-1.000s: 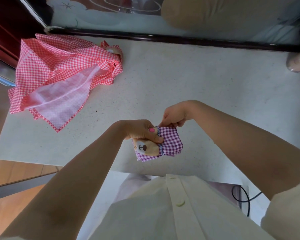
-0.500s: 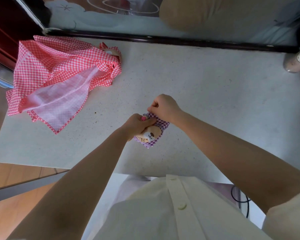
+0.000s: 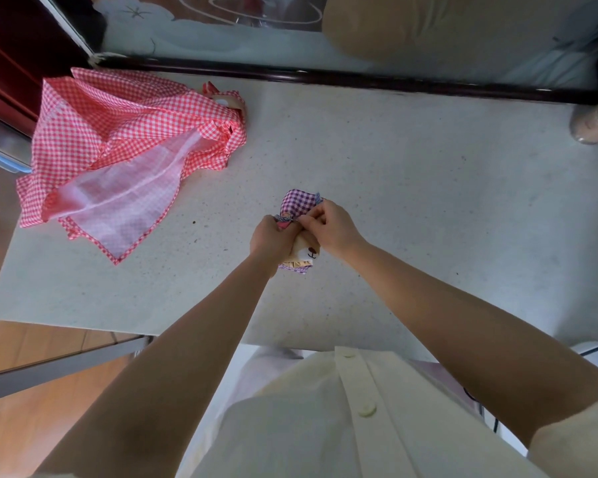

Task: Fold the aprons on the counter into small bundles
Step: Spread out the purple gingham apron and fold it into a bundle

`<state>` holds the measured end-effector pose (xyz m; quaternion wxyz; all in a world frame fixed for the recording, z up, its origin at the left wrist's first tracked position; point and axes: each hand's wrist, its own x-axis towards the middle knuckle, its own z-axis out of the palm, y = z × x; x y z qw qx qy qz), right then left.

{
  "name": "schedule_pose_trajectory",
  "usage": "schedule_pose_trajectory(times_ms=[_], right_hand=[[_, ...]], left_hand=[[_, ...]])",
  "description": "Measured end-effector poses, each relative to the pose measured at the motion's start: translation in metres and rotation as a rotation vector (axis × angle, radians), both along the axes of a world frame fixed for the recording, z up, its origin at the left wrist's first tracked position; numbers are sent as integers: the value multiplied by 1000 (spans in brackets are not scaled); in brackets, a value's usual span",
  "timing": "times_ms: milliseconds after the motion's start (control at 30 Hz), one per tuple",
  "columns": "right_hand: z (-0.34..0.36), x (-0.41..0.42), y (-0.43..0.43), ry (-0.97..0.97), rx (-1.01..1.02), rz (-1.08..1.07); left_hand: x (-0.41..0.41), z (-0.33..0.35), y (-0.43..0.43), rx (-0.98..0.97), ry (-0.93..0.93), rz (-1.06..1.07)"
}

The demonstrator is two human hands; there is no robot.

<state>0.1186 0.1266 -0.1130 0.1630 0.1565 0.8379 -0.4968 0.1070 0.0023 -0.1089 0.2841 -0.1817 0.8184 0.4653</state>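
A small purple gingham apron bundle point(image 3: 297, 203) with a tan bear-face patch sits between both my hands over the middle of the pale counter point(image 3: 411, 174). My left hand point(image 3: 268, 240) grips the bundle's left side. My right hand point(image 3: 330, 226) pinches the fabric and a thin strap at its top right. Much of the bundle is hidden under my fingers. A red gingham apron point(image 3: 118, 157) lies unfolded and crumpled at the counter's far left, with its pale underside turned up.
A pinkish jar point(image 3: 596, 122) stands at the counter's far right edge. A dark ledge point(image 3: 325, 77) runs along the back under a glass panel. Wooden floor point(image 3: 25, 426) shows left of the counter's front corner.
Both hands have carried the purple bundle away from my body toward the counter's middle. The bundle has turned, so more purple cloth shows above my fingers. The red apron has not moved.
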Motion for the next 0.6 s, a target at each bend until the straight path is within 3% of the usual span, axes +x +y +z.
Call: schedule_pose_trajectory(times_ms=[267, 333, 467, 533, 600], right_hand=[[-7, 7, 12, -29, 119, -102], [-5, 8, 18, -186, -12, -189], [1, 9, 30, -451, -493, -221], [0, 10, 35, -504, -659, -224], [-2, 12, 36, -476, -678, -199]], left_hand=[[8, 1, 3, 16, 84, 38], [8, 2, 2, 35, 96, 36], [9, 2, -2, 220, 40, 61], [10, 1, -7, 309, 20, 43], [11, 3, -9, 364, 1, 1]])
